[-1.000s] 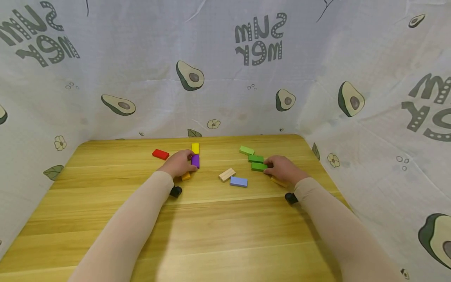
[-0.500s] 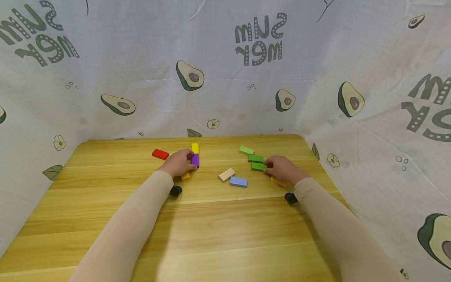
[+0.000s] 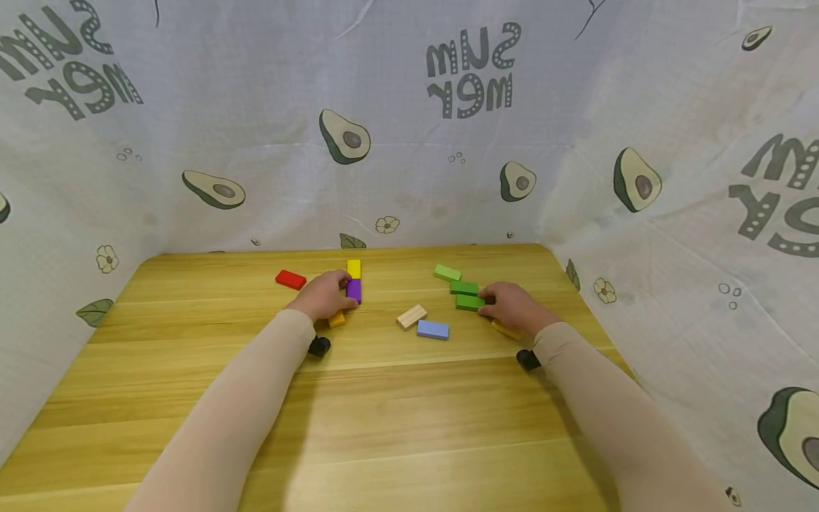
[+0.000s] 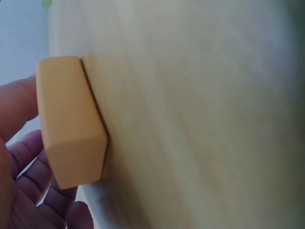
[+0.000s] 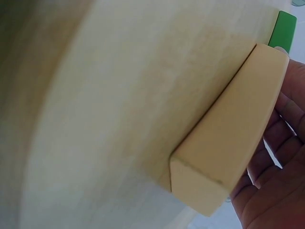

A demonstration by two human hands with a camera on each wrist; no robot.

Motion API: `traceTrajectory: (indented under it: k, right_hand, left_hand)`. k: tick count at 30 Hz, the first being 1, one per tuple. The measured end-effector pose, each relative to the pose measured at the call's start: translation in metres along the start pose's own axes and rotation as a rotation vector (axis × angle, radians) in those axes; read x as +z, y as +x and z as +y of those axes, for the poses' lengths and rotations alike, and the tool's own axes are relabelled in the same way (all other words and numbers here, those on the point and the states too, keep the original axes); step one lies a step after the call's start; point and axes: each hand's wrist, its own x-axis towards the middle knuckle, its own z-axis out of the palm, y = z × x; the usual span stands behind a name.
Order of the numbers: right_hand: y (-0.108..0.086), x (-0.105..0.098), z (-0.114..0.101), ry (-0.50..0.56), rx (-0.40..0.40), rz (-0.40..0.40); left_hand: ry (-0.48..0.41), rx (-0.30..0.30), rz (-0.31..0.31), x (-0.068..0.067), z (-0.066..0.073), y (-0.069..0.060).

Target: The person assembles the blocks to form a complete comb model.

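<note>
My left hand pinches the purple block from its left side, thumb at the near end and a finger at the far end. A yellow block touches the purple one's far end. Partly under the left wrist lies an orange block. My right hand pinches the right end of the nearer green block. Just behind it lies a second green block, then a light green block. A pale orange block sits beneath the right wrist, largely hidden in the head view.
A red block lies left of the left hand. Between the hands are a plain wooden block and a blue block. Printed cloth hangs along the back and sides of the wooden table.
</note>
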Motion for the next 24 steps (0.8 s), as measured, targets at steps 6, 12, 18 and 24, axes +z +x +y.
traceTrajectory:
  k: [6,12,18,24]
  right_hand:
    - [0.000,0.000,0.000,-0.001,-0.003,0.002]
    - [-0.001,0.001,0.000,0.013,-0.005,0.005]
    - [0.000,0.001,0.001,0.015,-0.007,0.012]
    - [0.000,0.001,0.001,0.008,-0.009,0.016]
  left_hand:
    - [-0.024,0.000,-0.002,-0.001,-0.003,-0.001]
    - [-0.062,-0.004,-0.014,-0.006,-0.011,-0.010]
    - [-0.039,0.020,-0.013,-0.013,-0.023,-0.021]
    - [-0.004,0.026,0.065,-0.023,-0.039,-0.027]
